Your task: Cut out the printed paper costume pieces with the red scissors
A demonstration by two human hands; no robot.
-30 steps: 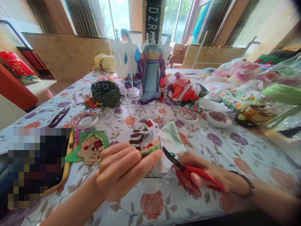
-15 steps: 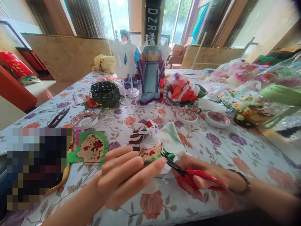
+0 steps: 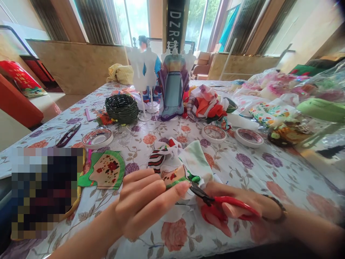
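My left hand (image 3: 151, 201) is closed on a piece of printed fabric (image 3: 175, 176) with a green edge and red flowers, pinching it between thumb and fingers. In my right hand (image 3: 226, 205) is a pair of red-handled scissors (image 3: 237, 205). Their dark blades meet the green edge of the fabric just beyond my left fingertips. More of the cloth, white, striped and pale green, lies bunched on the table behind the blades. To the left rests a cut-out fabric piece (image 3: 107, 171) with a green border and red flowers.
Rolls of tape (image 3: 97, 137) lie on the flowered tablecloth (image 3: 175, 233), near thread snips (image 3: 68, 136). A dark woven basket (image 3: 122, 109) and small white dress forms (image 3: 149, 70) stand farther back, one in a blue-purple gown (image 3: 174, 91). Plastic-wrapped items crowd the right; a person sits behind.
The scissor blades have closed together at the fabric's green edge. Both hands stay in nearly the same place.
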